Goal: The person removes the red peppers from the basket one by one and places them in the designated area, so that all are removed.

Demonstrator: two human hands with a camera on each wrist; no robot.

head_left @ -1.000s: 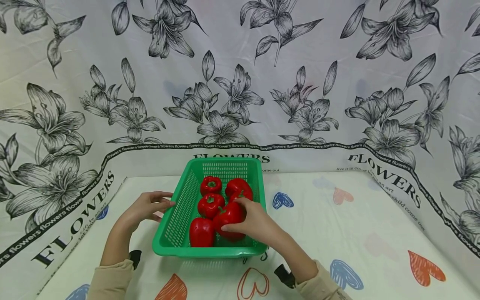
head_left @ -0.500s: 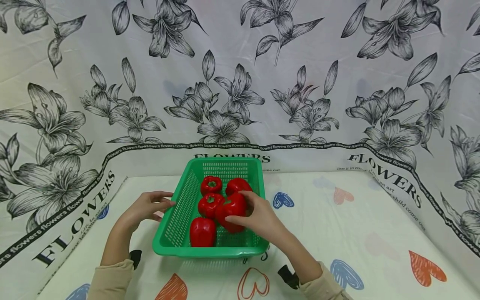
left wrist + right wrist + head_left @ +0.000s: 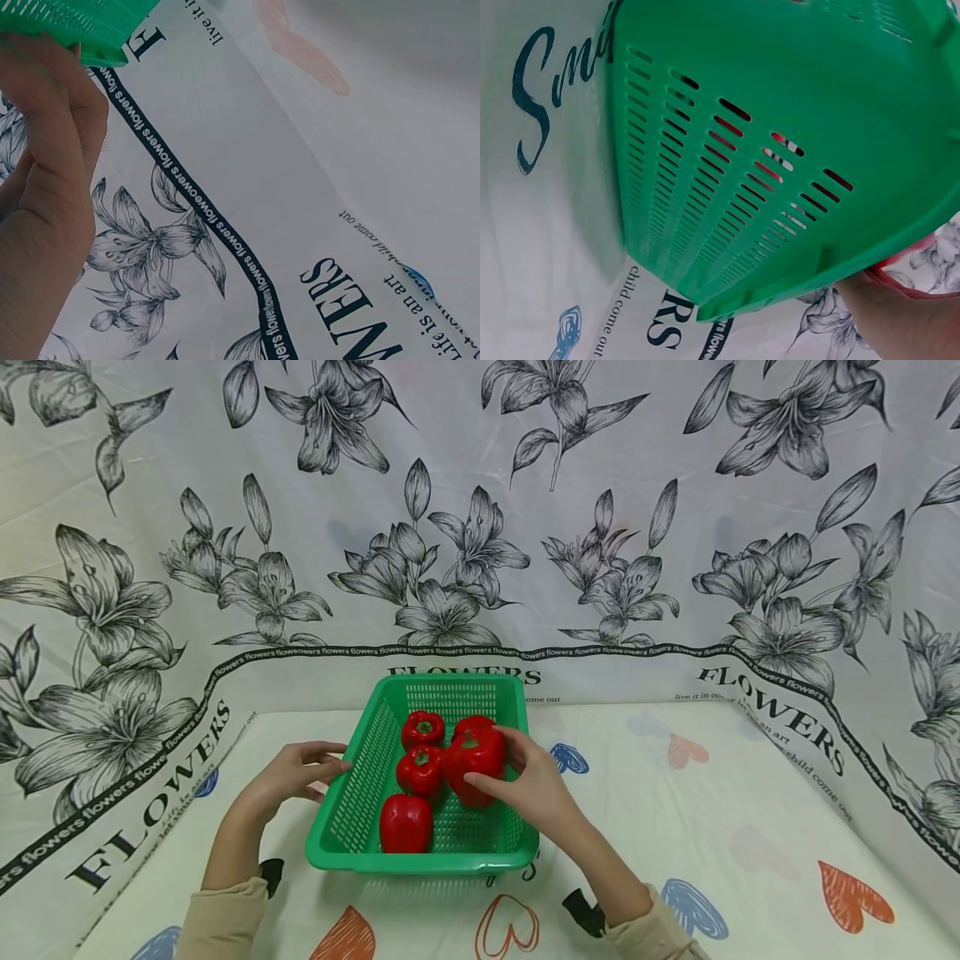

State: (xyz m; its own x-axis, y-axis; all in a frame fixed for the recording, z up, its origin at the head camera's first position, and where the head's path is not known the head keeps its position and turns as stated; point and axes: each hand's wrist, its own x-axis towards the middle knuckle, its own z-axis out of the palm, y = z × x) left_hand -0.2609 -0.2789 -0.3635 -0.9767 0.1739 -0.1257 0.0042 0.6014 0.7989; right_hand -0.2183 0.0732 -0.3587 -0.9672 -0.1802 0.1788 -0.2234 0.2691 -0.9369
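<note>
A green plastic basket [image 3: 420, 863] with slotted walls holds several red bell peppers. My right hand [image 3: 534, 787] grips a large bell pepper [image 3: 474, 764] in the basket's right half, thumb on its near side and fingers round the right. Part of another bell pepper [image 3: 471, 723] shows behind it. Two bell peppers [image 3: 421, 771] [image 3: 423, 730] stand in a line to the left, stems up, and one bell pepper [image 3: 406, 824] lies at the front left. My left hand [image 3: 296, 775] holds the basket's left rim with bent fingers; its fingertips are partly hidden in the left wrist view.
The basket stands on a white cloth [image 3: 637, 827] printed with hearts and lettering. Behind it rises a backdrop [image 3: 525, 568] with black line-drawn flowers. In the right wrist view the basket's slotted wall [image 3: 780, 90] covers most of the gripped pepper.
My right hand has moved the large bell pepper away from the front of the basket, back and slightly right, uncovering the basket floor there. The left hand and the basket have stayed put.
</note>
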